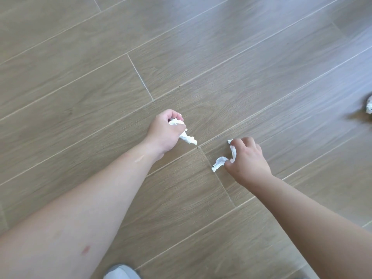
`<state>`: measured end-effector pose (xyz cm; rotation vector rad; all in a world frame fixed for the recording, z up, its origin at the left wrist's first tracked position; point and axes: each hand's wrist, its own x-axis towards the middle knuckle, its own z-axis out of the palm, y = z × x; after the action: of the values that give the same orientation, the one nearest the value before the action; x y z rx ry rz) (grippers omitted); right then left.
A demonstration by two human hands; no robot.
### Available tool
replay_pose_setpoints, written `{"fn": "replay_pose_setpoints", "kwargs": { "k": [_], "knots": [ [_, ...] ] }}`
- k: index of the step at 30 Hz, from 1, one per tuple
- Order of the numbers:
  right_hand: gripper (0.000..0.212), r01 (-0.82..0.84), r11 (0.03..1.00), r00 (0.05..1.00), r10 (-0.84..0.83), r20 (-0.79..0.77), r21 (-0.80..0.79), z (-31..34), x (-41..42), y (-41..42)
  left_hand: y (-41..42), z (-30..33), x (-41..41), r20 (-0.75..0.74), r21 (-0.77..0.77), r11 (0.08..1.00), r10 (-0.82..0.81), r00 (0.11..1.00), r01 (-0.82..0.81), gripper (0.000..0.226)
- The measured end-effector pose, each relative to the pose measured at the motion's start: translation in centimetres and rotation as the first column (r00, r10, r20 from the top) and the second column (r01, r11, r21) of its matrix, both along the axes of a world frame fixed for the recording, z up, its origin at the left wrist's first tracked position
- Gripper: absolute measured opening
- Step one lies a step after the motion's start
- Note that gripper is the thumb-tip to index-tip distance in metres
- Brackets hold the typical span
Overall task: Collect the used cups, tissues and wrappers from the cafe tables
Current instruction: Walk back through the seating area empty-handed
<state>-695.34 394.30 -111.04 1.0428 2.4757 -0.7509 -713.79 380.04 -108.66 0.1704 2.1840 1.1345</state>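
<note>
Head view, looking steeply down onto a wood-plank floor [80, 97]. Nearest the camera, at the bottom edge, the grey-and-white toe of a shoe [121, 272] shows between the two bare forearms, which reach forward and away from the viewer.

The right hand [248, 161] lies low over the floor, back of the hand upward, fingers curled downward. It pinches a crumpled white tissue [220, 162]: one twisted end projects to the left of the thumb, a strip runs up along the inner side of the fingers, and a small scrap shows at the fingertips. Whether the tissue's free end touches the floor cannot be told.

The left hand [164, 131] is farther forward and to the left, well apart from the right hand, with a plank joint showing between them. Its fingers are closed into a fist round a second crumpled tissue [186, 135]; part of the wad shows inside the curl of the fingers, and a twisted tail hangs out to the lower right of the fist, pointing toward the right hand.

Farthest, at the right edge of the view, a third crumpled tissue [369, 105] lies on the floor, cut off by the frame and well apart from both hands.
</note>
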Motion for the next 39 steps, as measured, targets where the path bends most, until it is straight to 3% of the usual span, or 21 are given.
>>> {"fn": "replay_pose_setpoints", "kwargs": {
  "k": [8, 11, 16, 21, 24, 28, 33, 39],
  "knots": [
    [0.019, -0.132, 0.988, 0.991, 0.135, 0.026, -0.076, -0.6, 0.2, -1.5, -0.5, 1.5, 1.2, 0.014, 0.080, 0.997, -0.016, 1.000, 0.014, 0.024],
    [0.015, -0.021, 0.989, 1.000, 0.018, -0.022, -0.148, 0.2, -0.2, -1.7, -0.9, 1.8, 1.6, 0.019, 0.077, 0.997, 0.010, 1.000, -0.012, 0.025],
    [0.012, 0.145, 0.969, 0.947, -0.194, -0.255, -0.199, 3.9, -2.0, -0.6, -0.5, 2.5, 2.3, 0.057, 0.111, 0.990, 0.078, 0.995, -0.084, 0.020],
    [0.012, 0.231, 0.925, 0.818, -0.352, -0.455, -0.302, 8.7, -4.8, 0.9, 2.9, 5.5, 3.8, 0.315, 0.276, 0.941, 0.102, 0.944, -0.194, 0.006],
    [0.010, 0.164, 0.933, 0.835, -0.304, -0.459, -0.320, 11.1, -5.0, 1.5, 4.9, 8.1, 4.5, 0.423, 0.380, 0.899, 0.039, 0.905, -0.217, 0.005],
    [0.004, 0.115, 0.933, 0.841, -0.274, -0.466, -0.342, 14.0, -3.9, 3.4, 6.6, 10.6, 5.7, 0.446, 0.411, 0.897, -0.041, 0.894, -0.164, 0.020],
    [0.013, 0.025, 0.931, 0.862, -0.204, -0.464, -0.363, 16.5, -2.1, 6.2, 8.8, 11.9, 7.6, 0.502, 0.463, 0.864, -0.068, 0.862, -0.201, 0.021],
    [0.014, 0.110, 0.925, 0.857, -0.274, -0.436, -0.365, 16.7, 1.0, 10.7, 13.2, 12.1, 9.3, 0.433, 0.401, 0.910, -0.085, 0.897, -0.107, 0.026]
  ]
}}
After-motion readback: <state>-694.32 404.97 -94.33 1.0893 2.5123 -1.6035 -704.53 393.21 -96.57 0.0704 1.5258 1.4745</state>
